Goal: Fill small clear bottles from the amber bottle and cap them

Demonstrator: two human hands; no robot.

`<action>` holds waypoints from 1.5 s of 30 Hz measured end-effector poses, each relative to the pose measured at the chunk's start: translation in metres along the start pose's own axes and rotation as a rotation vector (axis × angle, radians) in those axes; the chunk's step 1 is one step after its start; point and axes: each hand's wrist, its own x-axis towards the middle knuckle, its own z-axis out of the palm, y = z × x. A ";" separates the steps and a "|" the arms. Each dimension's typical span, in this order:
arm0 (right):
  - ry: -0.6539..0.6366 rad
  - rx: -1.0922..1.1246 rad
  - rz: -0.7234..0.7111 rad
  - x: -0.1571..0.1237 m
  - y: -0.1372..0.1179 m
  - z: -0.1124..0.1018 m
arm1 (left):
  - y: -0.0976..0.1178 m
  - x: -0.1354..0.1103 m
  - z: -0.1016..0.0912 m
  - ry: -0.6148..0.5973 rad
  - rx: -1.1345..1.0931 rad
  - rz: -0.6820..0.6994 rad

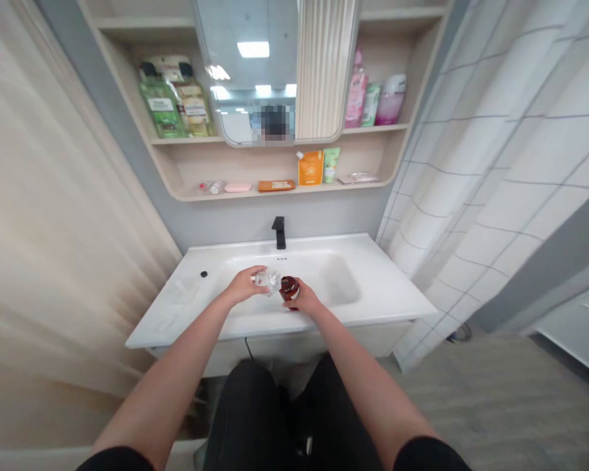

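Observation:
Both of my arms reach out over the white sink (373, 288). My left hand (245, 284) is closed around a small clear, shiny object (267, 280), perhaps a cap or glass lid. My right hand (305, 299) grips a small dark red-brown bottle (289, 288), held upright right next to the clear object. The two things meet above the basin, just in front of the black faucet (279, 232).
A mirror (248, 65) hangs over wooden shelves with green bottles (164, 101), pink bottles (370, 98), an orange pouch (310, 168) and a soap dish (237, 187). A tiled wall (495, 163) stands at right, a beige curtain (39, 229) at left.

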 end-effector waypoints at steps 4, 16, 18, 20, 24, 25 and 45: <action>0.011 -0.011 -0.002 -0.002 -0.002 0.000 | 0.005 0.002 -0.002 -0.001 0.044 -0.005; 0.003 -0.015 0.012 -0.002 -0.005 0.000 | 0.027 0.003 -0.005 -0.024 0.181 0.089; 0.001 -0.010 0.011 -0.003 -0.007 -0.001 | 0.030 0.003 -0.005 -0.012 0.184 0.112; -0.007 -0.009 0.010 -0.004 -0.008 -0.001 | 0.033 0.004 -0.005 -0.023 0.204 0.116; -0.005 -0.024 0.011 -0.004 -0.008 -0.001 | 0.037 0.004 -0.006 -0.048 0.269 0.118; -0.003 -0.030 0.013 -0.003 -0.007 -0.001 | 0.037 0.005 -0.007 -0.049 0.285 0.130; -0.009 -0.046 -0.018 -0.002 -0.002 0.001 | 0.053 0.003 -0.010 -0.153 0.556 0.137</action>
